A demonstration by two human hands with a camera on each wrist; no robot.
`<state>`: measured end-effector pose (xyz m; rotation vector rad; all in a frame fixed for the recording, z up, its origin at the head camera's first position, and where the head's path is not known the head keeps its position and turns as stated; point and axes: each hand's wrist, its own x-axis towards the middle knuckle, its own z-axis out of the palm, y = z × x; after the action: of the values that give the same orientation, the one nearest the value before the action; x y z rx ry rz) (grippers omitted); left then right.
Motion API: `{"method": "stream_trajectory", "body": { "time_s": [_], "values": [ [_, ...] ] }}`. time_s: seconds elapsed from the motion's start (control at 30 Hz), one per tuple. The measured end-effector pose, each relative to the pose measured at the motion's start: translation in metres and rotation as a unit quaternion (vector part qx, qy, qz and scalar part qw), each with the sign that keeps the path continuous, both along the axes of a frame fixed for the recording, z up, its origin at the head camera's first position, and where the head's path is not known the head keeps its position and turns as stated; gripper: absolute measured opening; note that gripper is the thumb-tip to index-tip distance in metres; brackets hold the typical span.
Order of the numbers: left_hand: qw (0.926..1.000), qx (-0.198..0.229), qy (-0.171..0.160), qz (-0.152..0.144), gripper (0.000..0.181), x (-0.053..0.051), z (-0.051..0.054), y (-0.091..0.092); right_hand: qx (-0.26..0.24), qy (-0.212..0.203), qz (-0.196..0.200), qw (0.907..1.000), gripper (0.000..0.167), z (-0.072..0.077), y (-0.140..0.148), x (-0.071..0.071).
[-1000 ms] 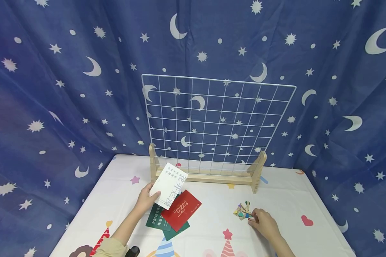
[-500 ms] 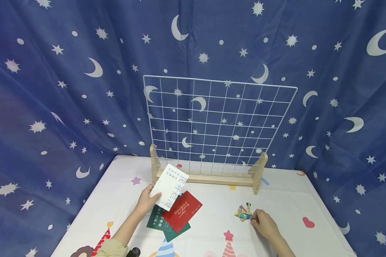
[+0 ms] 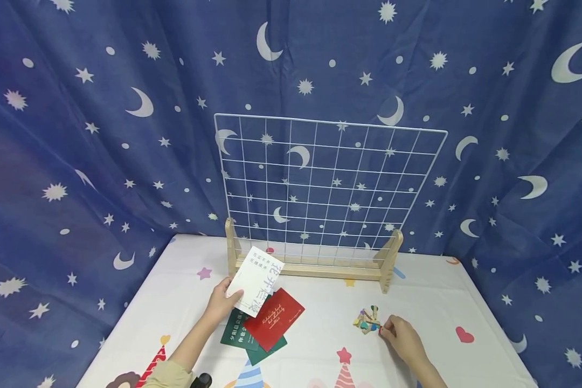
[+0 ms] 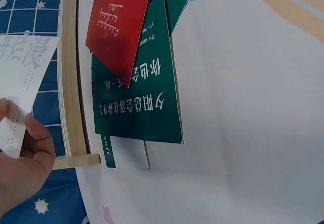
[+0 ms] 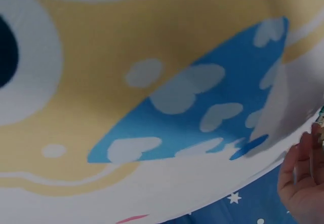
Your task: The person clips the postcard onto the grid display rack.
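Head view: the wire rack stands on wooden feet. In front of its left foot, the left hand clamps a white card by one edge, thumb on top. A red card overlaps green cards in front of the rack. Small wooden pegs lie piled in front of its right foot; the right hand touches that pile's edge, pinch indeterminable.

Left wrist view: grip on the white card confirmed. Assessed risk: eased thumb pressure could drop it; fingers dragged through the pile could scatter pegs.

Right wrist view: fingers cut off by the frame; grip unverified. No container shows; pegs lie loose on the cloth.
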<state>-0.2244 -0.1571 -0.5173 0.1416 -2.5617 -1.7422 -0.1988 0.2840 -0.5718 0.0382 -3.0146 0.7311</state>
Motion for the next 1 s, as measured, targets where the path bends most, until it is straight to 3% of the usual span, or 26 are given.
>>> {"method": "stream_trajectory", "body": {
  "time_s": [0.17,0.33,0.43,0.53,0.7,0.87,1.0],
  "values": [
    [1.0000,0.005,-0.005,-0.002,0.040,0.001,0.001,0.000,-0.027,0.019,-0.001,0.9994,0.008,0.005,-0.003,0.000],
    [0.9998,0.017,-0.003,0.000,0.038,0.001,0.005,0.001,-0.117,0.009,-0.008,0.9931,0.017,0.009,-0.008,-0.003],
    [0.9998,0.019,-0.004,0.002,0.037,0.001,0.006,0.002,-0.215,-0.004,-0.030,0.9762,0.020,0.010,-0.010,-0.005],
    [0.9998,0.020,-0.004,0.007,0.036,0.002,0.008,0.001,-0.305,-0.009,-0.053,0.9509,0.026,0.012,-0.012,-0.007],
    [0.9997,0.022,-0.001,0.014,0.034,0.002,0.008,0.001,-0.367,-0.022,-0.085,0.9259,0.032,0.015,-0.016,-0.010],
    [0.9995,0.029,0.000,0.016,0.033,0.001,0.008,0.002,-0.376,-0.016,-0.093,0.9220,0.030,0.016,-0.021,-0.013],
    [0.9992,0.039,-0.001,0.012,0.031,0.000,0.007,0.002,-0.357,0.006,-0.070,0.9314,0.031,0.015,-0.025,-0.014]
  ]
}}
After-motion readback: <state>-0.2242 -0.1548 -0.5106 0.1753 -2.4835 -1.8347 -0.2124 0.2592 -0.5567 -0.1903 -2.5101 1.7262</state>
